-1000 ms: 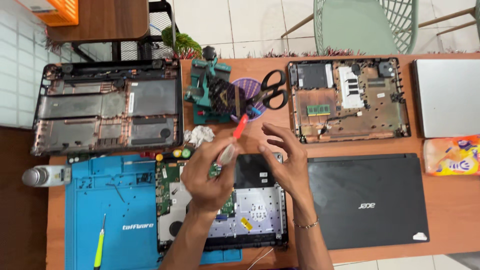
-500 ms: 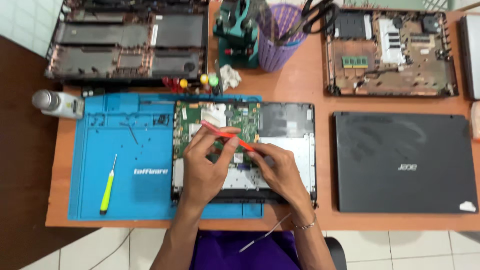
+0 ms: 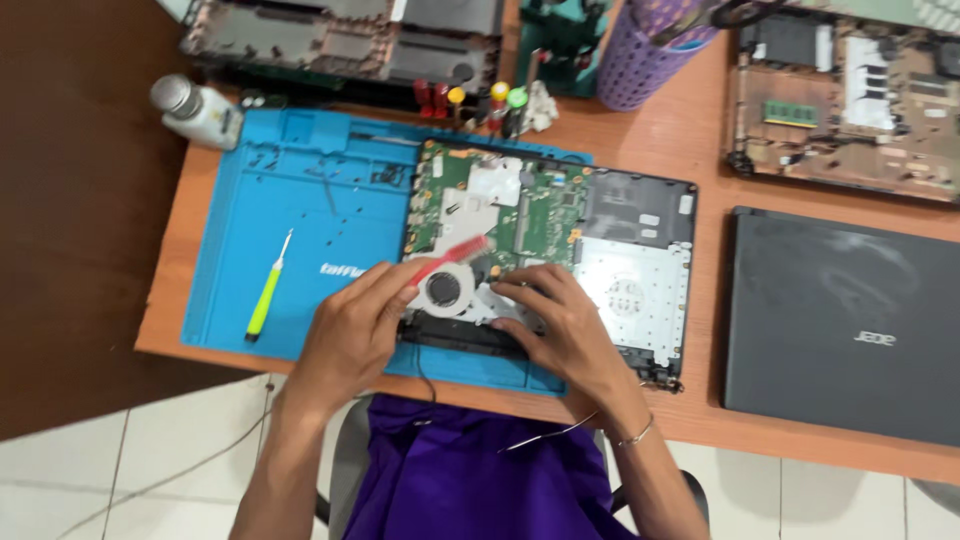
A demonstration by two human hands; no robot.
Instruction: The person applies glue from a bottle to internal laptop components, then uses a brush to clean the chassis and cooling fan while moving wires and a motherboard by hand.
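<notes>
The left hand pinches a slim red brush in closed fingers; its long axis slants up and away to the right, its tip over the round black fan of the opened laptop lying near the surface's front edge. The right hand rests with loosely curled fingers on that laptop beside the fan, gripping nothing that shows. One brush, one fan, one green board, one yellow-green screwdriver on one blue mat, and one closed dark laptop toward the right edge.
</notes>
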